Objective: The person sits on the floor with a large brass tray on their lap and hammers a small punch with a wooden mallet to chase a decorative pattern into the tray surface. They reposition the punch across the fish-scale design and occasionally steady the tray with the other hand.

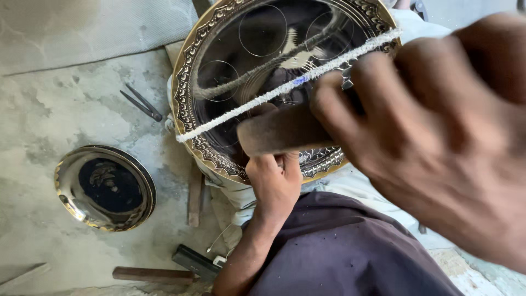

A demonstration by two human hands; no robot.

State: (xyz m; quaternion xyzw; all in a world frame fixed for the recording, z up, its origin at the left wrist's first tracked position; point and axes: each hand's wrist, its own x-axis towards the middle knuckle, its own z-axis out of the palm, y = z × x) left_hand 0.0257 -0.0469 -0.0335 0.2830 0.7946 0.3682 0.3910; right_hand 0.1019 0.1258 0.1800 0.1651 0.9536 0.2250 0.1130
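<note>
Rough grey concrete floor (pixel 49 115) ran bare at upper left, open room there; lower left was cluttered with a small shiny round tray (pixel 104 187), dark pointed tongs (pixel 141 102) near the big tray's left rim, a wooden-handled tool (pixel 153 274) and a black block (pixel 195 262). Your large round tray (pixel 192 71), dark mirror centre with engraved circles and an ornate embossed brass border, rested tilted on your lap against the pale cloth (pixel 350 183). Your left hand (pixel 275 181) gripped its lower rim, fingers curled closed over the edge. Your right hand (pixel 438 131), close to the camera and blurred, was closed around a white fuzzy stick (pixel 274 94) laid diagonally across the tray face, touching it. Dark purple garment (pixel 339 252) filled the bottom.
</note>
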